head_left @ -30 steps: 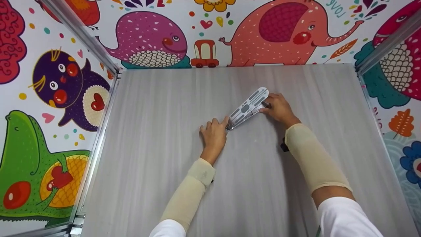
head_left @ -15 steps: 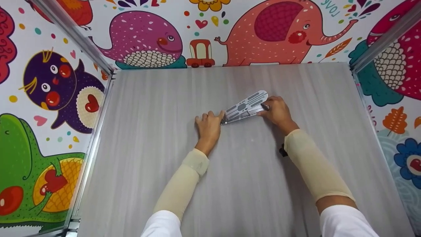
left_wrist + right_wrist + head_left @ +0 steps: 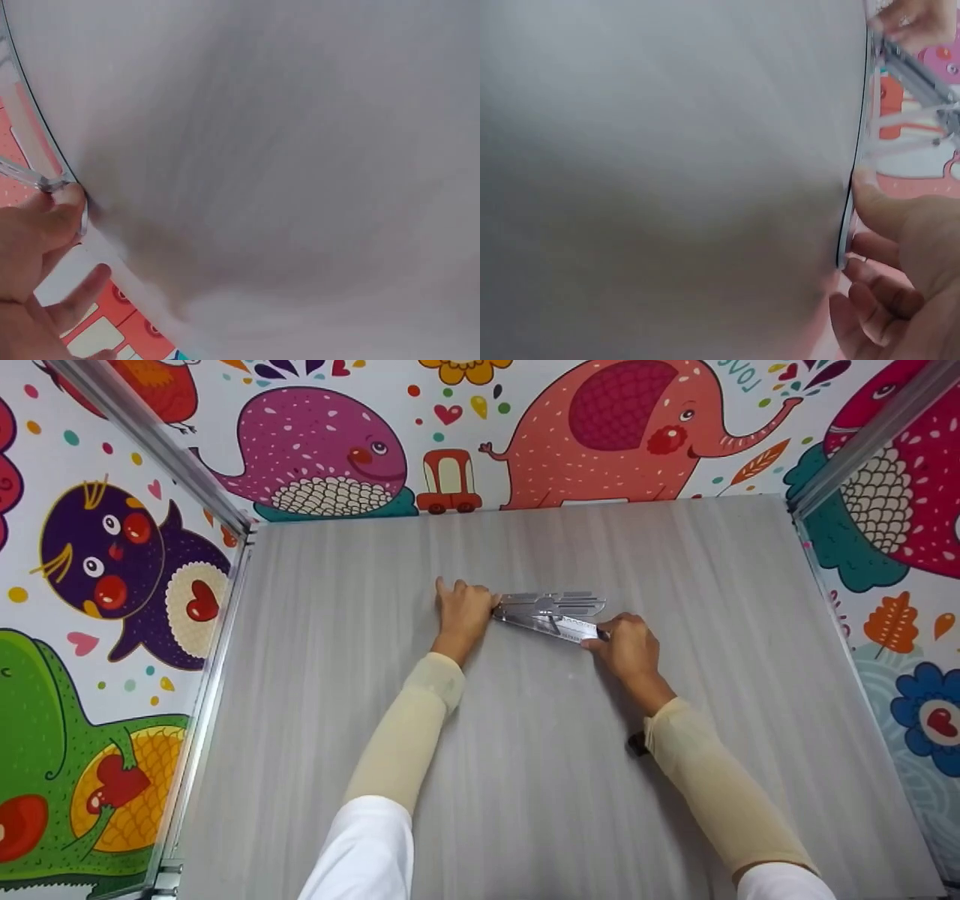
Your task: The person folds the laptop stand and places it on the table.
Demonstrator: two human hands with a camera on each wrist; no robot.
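A silver metal folding stand (image 3: 551, 611) with slotted plates lies on the grey table (image 3: 525, 780), its two plates spread in a narrow V. My left hand (image 3: 463, 611) pinches the hinged left end; the left wrist view shows the thumb and a finger of this hand (image 3: 41, 236) round a thin metal edge (image 3: 30, 178). My right hand (image 3: 628, 645) grips the tip of the lower plate. In the right wrist view that hand (image 3: 907, 255) is at the right edge, with the stand (image 3: 915, 75) and the left hand (image 3: 913, 19) beyond it.
Bright cartoon-animal walls (image 3: 450, 427) with metal corner rails (image 3: 150, 442) enclose the table on three sides. A small black device (image 3: 637, 744) sits at my right wrist. Beige sleeves cover both forearms.
The stand has swung from a diagonal to lying left-right, and its plates have spread apart. My left hand moved farther away and my right hand came nearer to me.
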